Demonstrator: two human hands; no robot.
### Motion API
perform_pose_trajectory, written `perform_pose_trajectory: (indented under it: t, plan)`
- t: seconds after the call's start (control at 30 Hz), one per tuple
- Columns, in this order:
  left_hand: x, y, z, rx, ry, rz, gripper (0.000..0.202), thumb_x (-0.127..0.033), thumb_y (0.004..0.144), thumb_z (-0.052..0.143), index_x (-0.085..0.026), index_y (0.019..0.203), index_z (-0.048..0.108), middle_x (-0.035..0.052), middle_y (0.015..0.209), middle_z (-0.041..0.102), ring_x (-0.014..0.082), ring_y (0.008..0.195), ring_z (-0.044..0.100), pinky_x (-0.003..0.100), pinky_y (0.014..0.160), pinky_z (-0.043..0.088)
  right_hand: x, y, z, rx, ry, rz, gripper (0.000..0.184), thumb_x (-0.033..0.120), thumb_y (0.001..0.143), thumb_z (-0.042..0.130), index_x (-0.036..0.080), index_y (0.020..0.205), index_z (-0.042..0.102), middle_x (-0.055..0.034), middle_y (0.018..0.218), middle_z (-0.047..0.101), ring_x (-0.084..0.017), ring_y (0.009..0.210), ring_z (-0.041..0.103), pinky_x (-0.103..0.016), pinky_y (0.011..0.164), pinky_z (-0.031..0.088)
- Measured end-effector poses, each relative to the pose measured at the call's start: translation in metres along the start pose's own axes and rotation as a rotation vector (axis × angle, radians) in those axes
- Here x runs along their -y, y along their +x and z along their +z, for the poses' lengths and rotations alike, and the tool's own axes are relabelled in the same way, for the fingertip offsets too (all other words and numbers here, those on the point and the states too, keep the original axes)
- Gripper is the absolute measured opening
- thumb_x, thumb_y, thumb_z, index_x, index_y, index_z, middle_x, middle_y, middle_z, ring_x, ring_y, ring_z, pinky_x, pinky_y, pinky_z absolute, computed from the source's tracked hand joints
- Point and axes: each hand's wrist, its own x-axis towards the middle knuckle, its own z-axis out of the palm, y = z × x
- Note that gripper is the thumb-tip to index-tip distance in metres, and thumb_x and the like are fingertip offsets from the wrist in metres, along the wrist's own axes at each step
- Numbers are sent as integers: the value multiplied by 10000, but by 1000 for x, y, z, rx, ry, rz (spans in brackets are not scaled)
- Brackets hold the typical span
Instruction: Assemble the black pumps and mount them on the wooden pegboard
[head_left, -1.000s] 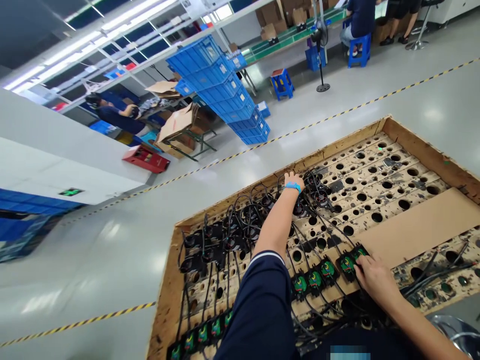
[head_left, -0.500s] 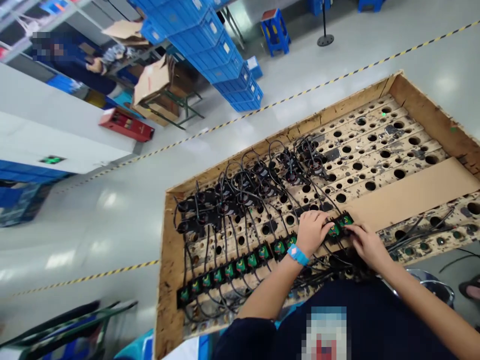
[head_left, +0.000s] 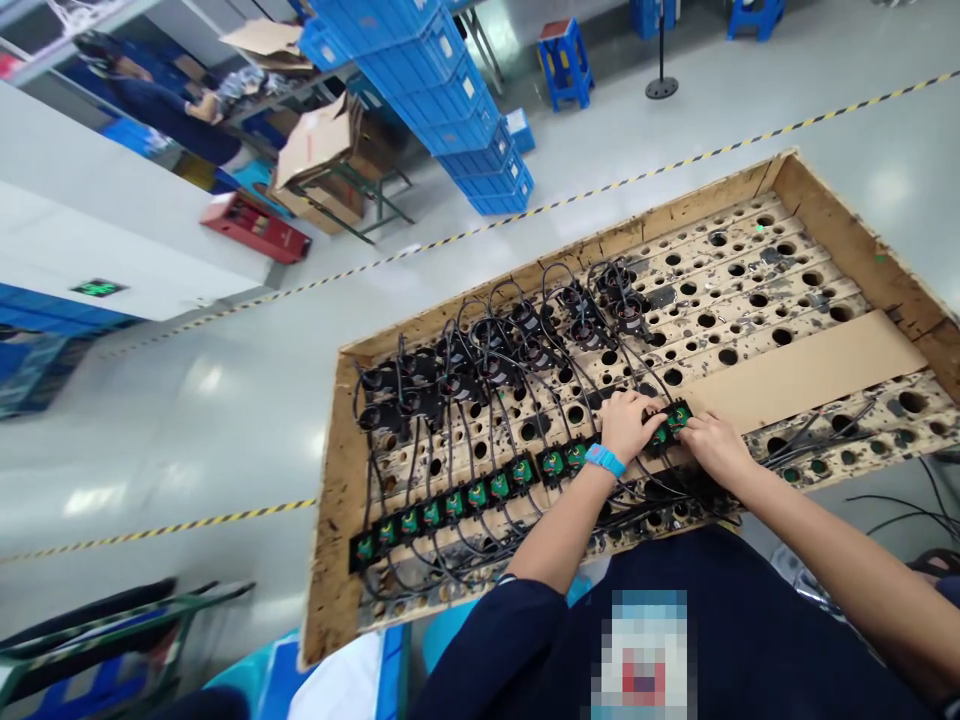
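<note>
The pale, glossy floor [head_left: 240, 420] spread widest, crossed by striped tape. In front of the person stood the counter [head_left: 829, 215], a wooden bed drilled with round holes and closed in by a raised rim. Beyond its far rim rose a stack of blue crates [head_left: 469, 105]. A flat strip of cardboard [head_left: 810, 370] lay on the right part of the counter, its left end near the hands.

Black round parts [head_left: 495, 370] lay in a cluster along the far side, from the left corner to about the middle. A row of green-faced modules [head_left: 454, 503] in black housings ran along the near side, from the left end to the hands, and dark cables [head_left: 412, 468] stretched across between the parts and the modules.

The left hand [head_left: 628, 425] was half open and palm down, its fingers bent and its thumb pointing right, at the left side of the two modules at the row's right end. The right hand [head_left: 714, 450] was partly curled from the other side, its fingertips at the right edge of the last module [head_left: 679, 416]. The fingers covered the points of contact, so I could not tell whether either hand gripped a housing or merely touched it. A blue wristband [head_left: 604, 458] circled the left wrist. Smallest were the coloured wires on the modules' green faces.
</note>
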Motion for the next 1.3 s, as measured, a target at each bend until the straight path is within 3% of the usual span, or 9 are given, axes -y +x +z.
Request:
perform_pose_trajectory:
  t: [0.4, 0.6, 0.73, 0.83, 0.9, 0.97, 1.07, 1.17, 1.3]
  plan:
    - [-13, 35, 13, 97, 56, 64, 184, -381, 927, 598, -313, 999, 754, 25, 1032, 723, 249, 1020, 516, 418, 914, 366, 5, 3, 9, -27, 92, 59, 212, 90, 941, 481, 155, 947, 682, -108, 911, 670, -237, 890, 623, -303, 684, 468]
    - [-18, 1, 14, -84, 92, 176, 437, -562, 966, 457, -378, 1327, 620, 68, 1373, 554, 271, 1261, 457, 474, 1065, 340, -1, -34, 6, -247, 280, 65, 183, 231, 966, 543, 220, 1096, 671, -84, 1099, 666, -213, 1053, 598, -337, 920, 492]
    - [-12, -24, 28, -87, 147, 259, 552, -667, 884, 527, -395, 1359, 593, 89, 1461, 481, 323, 1381, 368, 557, 1150, 249, -12, -142, 53, -561, 567, 393, 281, 456, 947, 573, 214, 807, 594, -46, 809, 622, -210, 804, 597, -357, 785, 499]
    - [-3, -30, 39, -56, 172, 243, 449, -574, 932, 518, -396, 1331, 620, 94, 1431, 515, 287, 1317, 449, 523, 1123, 304, -11, -198, 106, -417, 578, 693, 521, 638, 808, 654, 185, 1065, 621, -108, 1015, 665, -296, 948, 627, -446, 855, 507]
    - [1, -30, 43, -38, 178, 245, 428, -554, 941, 513, -410, 1329, 620, 86, 1443, 514, 278, 1296, 469, 503, 1104, 329, -7, -199, 131, -277, 562, 696, 740, 642, 730, 710, 141, 1254, 566, -187, 1239, 615, -375, 1150, 575, -522, 975, 464]
    - [3, -29, 43, -41, 190, 239, 428, -554, 942, 509, -421, 1335, 615, 73, 1456, 511, 287, 1327, 439, 497, 1111, 323, -2, -182, 142, -118, 563, 593, 603, 550, 784, 689, 146, 1223, 601, -204, 1296, 591, -390, 1230, 532, -520, 1018, 433]
    - [4, -27, 42, -62, 214, 210, 420, -544, 937, 524, -441, 1335, 611, 56, 1465, 516, 305, 1378, 383, 503, 1135, 291, -2, -161, 130, -9, 604, 456, 213, 367, 943, 516, 221, 902, 666, -91, 1005, 707, -252, 988, 658, -348, 883, 494]
    - [7, -26, 42, -46, 237, 204, 417, -536, 928, 546, -454, 1332, 608, 57, 1467, 522, 304, 1328, 431, 500, 1122, 306, -19, -178, 95, 18, 605, 441, 308, 374, 1013, 401, 243, 815, 598, -7, 718, 665, -167, 675, 636, -270, 664, 472]
    - [12, -24, 44, -48, 250, 231, 417, -515, 927, 560, -441, 1335, 612, 66, 1471, 517, 303, 1301, 455, 481, 1092, 348, -70, -204, 28, -64, 392, 605, 432, 547, 1016, 332, 227, 892, 593, -54, 736, 648, -223, 667, 589, -327, 631, 386]
